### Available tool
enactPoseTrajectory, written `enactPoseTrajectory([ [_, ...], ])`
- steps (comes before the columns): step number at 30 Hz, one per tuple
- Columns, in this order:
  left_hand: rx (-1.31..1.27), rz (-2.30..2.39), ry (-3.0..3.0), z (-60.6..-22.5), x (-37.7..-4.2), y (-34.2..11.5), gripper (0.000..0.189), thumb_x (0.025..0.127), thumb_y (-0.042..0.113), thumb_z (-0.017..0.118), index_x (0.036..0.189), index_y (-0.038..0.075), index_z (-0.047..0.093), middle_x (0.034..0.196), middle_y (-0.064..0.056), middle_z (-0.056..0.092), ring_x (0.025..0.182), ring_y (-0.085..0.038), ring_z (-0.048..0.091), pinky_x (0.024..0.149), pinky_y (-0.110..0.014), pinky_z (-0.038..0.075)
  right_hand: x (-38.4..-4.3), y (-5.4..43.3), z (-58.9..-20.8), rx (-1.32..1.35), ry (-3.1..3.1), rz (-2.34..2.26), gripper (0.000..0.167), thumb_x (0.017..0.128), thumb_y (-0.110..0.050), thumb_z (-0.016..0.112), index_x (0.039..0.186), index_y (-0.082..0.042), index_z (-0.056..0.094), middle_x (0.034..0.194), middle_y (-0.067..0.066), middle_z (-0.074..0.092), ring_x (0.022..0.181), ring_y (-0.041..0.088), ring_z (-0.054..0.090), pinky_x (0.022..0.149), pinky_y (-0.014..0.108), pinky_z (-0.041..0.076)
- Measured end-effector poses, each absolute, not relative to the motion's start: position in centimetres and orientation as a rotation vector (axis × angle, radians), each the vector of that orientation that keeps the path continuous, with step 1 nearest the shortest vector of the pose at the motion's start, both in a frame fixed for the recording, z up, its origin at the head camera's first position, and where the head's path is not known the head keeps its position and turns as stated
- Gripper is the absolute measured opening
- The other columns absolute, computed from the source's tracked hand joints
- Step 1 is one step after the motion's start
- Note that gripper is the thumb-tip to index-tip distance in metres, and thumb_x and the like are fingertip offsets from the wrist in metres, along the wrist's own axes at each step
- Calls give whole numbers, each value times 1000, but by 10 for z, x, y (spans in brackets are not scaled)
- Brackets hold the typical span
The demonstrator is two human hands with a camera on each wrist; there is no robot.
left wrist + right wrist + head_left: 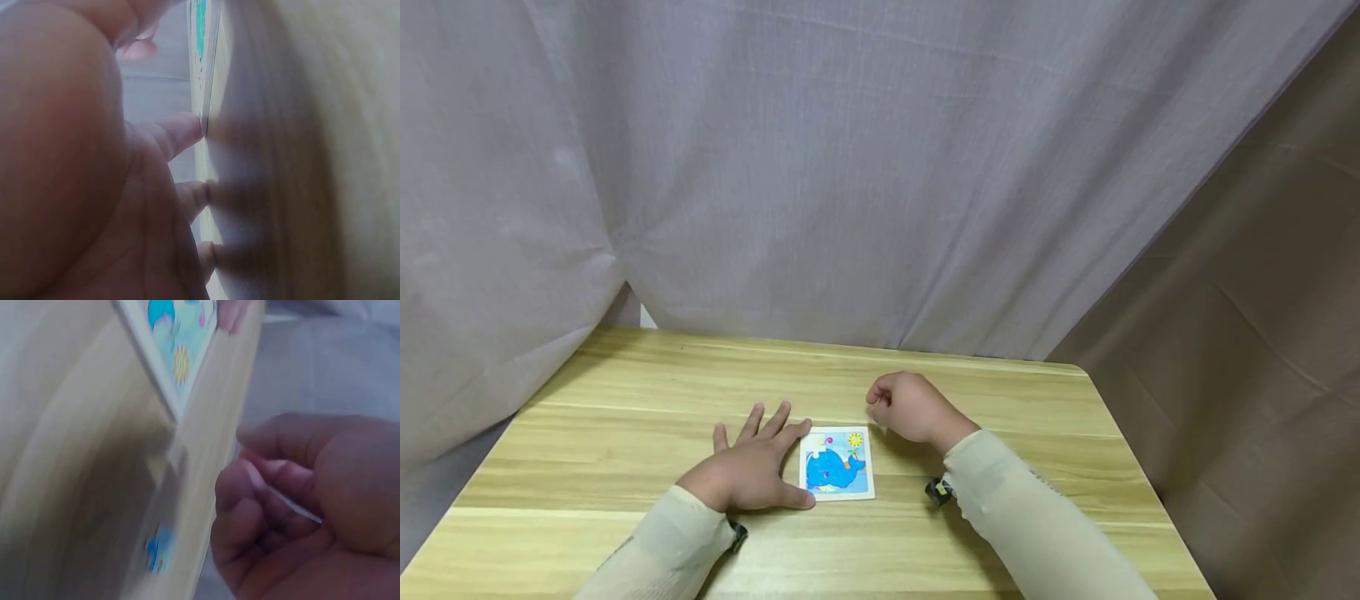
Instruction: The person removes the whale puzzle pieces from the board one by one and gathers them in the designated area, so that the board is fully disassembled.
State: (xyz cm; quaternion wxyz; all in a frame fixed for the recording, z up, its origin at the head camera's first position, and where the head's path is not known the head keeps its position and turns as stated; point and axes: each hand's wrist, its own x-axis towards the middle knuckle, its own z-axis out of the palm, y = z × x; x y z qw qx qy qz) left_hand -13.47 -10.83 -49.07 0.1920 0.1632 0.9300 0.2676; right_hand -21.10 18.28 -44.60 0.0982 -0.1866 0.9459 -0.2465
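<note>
One worktop [835, 550], with one bare far corner showing, at the right. On it lies one puzzle [844, 467], between the left and right edges, with one whale pictured. One loose puzzle piece [160, 551] shows, apart from the puzzle, towards the worktop's right edge. Hands number two: one left hand [751, 472], five fingers visible, and one right hand [913, 408]. Two sleeves [1037, 517], one per arm. Two small black gadgets [938, 492], one per wrist. Two stretches of curtain: one grey curtain [812, 183] beyond the far edge, one brown curtain [1247, 375] past the right edge.

Blurry blue puzzle piece [160, 550]
</note>
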Motion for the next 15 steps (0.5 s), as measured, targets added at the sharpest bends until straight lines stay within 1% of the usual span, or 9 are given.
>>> enactPoseTrajectory([
  [4, 458, 750, 2613, -491, -135, -108, 119, 80, 72, 91, 178, 32, 36, 192, -9, 5, 175, -52, -7, 118, -96, -12, -203, 168, -447, -691, 2745, -701, 4, 104, -13, 77, 107, -13, 80, 80, -9, 68, 71, 6, 60, 70, 26, 53],
  [6, 457, 754, 2610, -491, -136, -109, 119, 80, 72, 92, 178, 32, 36, 192, -9, 5, 175, -52, -7, 118, -96, -12, -199, 162, -447, -739, 2720, -690, 3, 104, -14, 78, 107, -14, 79, 81, -10, 68, 71, 5, 59, 72, 27, 54],
  [11, 457, 759, 2606, -492, -136, -109, 118, 80, 72, 92, 178, 33, 37, 192, -8, 5, 175, -51, -8, 118, -96, -13, -193, 153, -451, -806, 2678, -680, 3, 106, -15, 79, 108, -14, 80, 80, -12, 66, 70, 4, 57, 74, 27, 53],
  [15, 457, 763, 2603, -491, -137, -109, 119, 80, 72, 92, 177, 33, 37, 192, -9, 6, 175, -52, -7, 118, -96, -13, -192, 149, -455, -830, 2646, -681, 8, 104, -11, 76, 112, -13, 79, 79, -11, 65, 68, 3, 56, 73, 25, 53],
])
